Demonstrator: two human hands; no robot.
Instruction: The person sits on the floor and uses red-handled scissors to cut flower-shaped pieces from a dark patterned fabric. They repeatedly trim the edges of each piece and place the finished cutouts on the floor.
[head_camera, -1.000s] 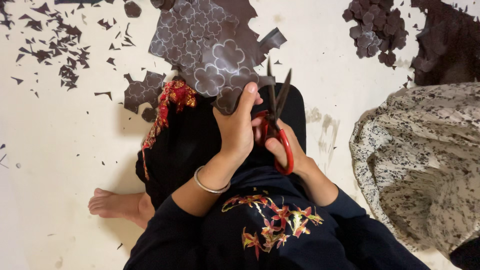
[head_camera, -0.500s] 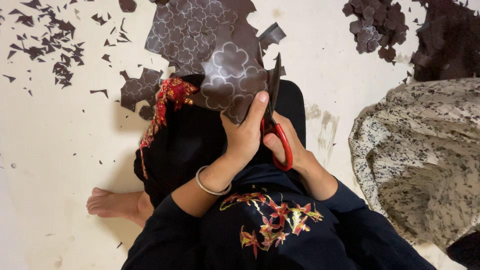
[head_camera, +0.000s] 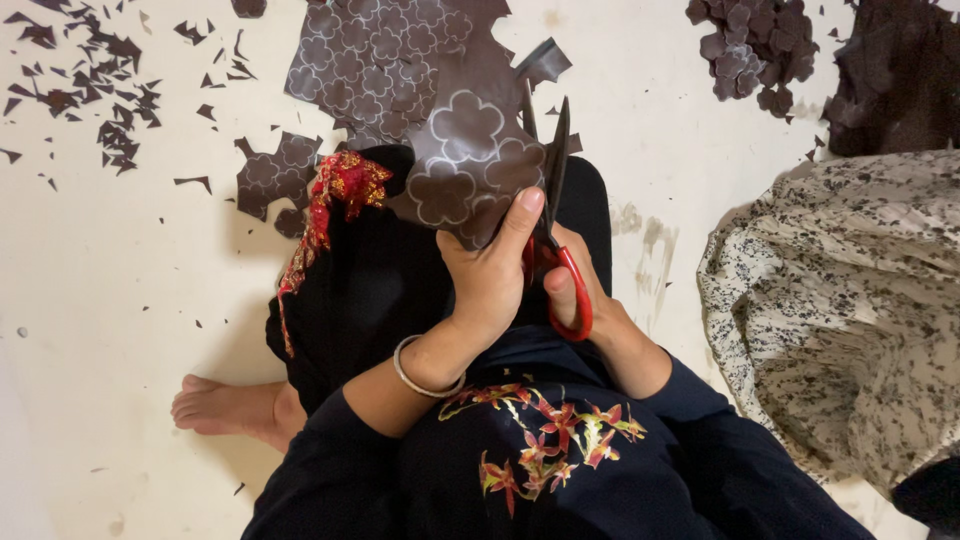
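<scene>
A large dark brown sheet printed with pale flower outlines lies across my lap and the floor ahead. My left hand grips its near edge, thumb pressed on a flower shape. My right hand holds red-handled scissors, whose dark blades point upward along the sheet's right edge, nearly closed on the material. A thin bangle sits on my left wrist.
Small brown offcuts litter the pale floor at the upper left. A heap of cut flower pieces lies at the upper right beside dark material. A speckled cloth spreads on the right. My bare foot rests lower left.
The scissor blades, spread apart a second ago, have come together along the sheet's edge. My left hand has shifted its hold on the sheet slightly higher.
</scene>
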